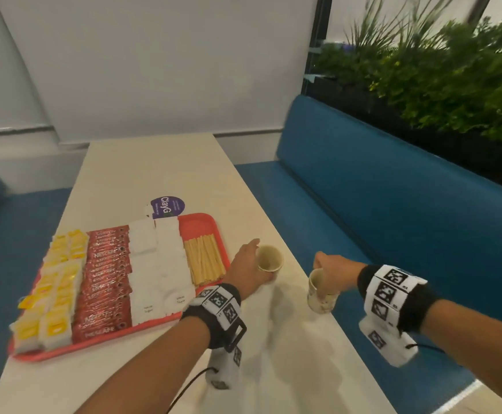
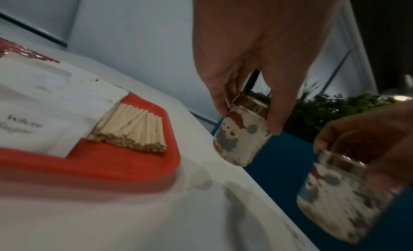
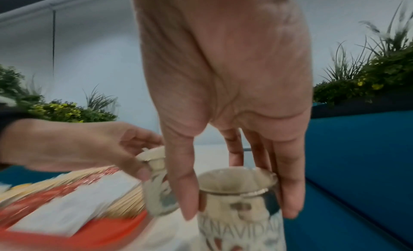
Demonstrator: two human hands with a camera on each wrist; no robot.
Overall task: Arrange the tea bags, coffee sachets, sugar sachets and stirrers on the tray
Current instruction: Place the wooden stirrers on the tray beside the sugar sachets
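While the left hand (image 1: 245,268) grips one cup (image 1: 269,259) and the right hand (image 1: 332,271) grips another cup (image 1: 320,294) by the rim, keep both upright and clear of the tray (image 1: 202,224), where tea bags (image 1: 54,282), coffee sachets (image 1: 106,279), sugar sachets (image 1: 157,267) and stirrers (image 1: 203,258) lie in rows on the surface (image 1: 160,168).

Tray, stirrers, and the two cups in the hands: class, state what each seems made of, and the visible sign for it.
Tray: likely moulded plastic; smooth red surface with a rounded raised rim.
Stirrers: probably wood; pale, matte sticks with rough cut ends.
Left cup and right cup: seemingly printed paper; thin walls, rolled rim, matte festive print, though blur leaves it open.
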